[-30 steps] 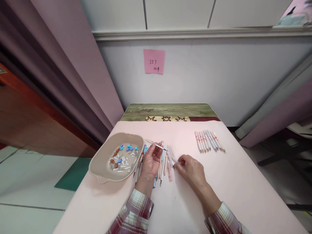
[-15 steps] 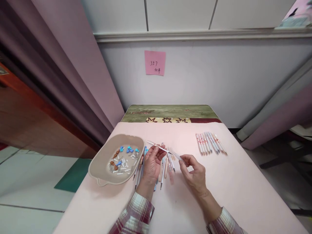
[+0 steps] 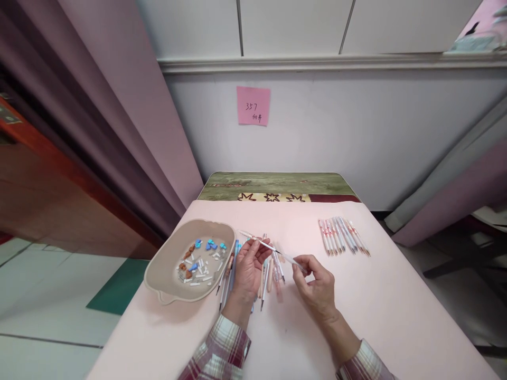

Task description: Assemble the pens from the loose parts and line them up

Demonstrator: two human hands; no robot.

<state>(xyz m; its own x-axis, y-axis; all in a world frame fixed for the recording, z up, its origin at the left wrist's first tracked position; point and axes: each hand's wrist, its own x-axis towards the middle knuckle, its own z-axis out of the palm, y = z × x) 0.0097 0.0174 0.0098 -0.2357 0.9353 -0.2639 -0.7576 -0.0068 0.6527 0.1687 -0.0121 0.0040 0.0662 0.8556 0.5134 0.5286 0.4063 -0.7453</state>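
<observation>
Right hand (image 3: 318, 282) pinches a slim translucent plastic barrel (image 3: 292, 260), left hand (image 3: 249, 265) a slender white dark-tipped rod (image 3: 270, 246), both above the pink tabletop (image 3: 287, 340). Rod's long axis slants toward the right hand, nearly in line with the barrel; tip at barrel's left end, can't tell if inside. Row of slim pale pens (image 3: 336, 235) lies beyond, right.

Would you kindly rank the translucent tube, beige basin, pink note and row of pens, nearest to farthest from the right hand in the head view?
1. Translucent tube, held by the right hand.
2. Row of pens, beyond it, rightward.
3. Beige basin, on the left.
4. Pink note, on the wall.
</observation>
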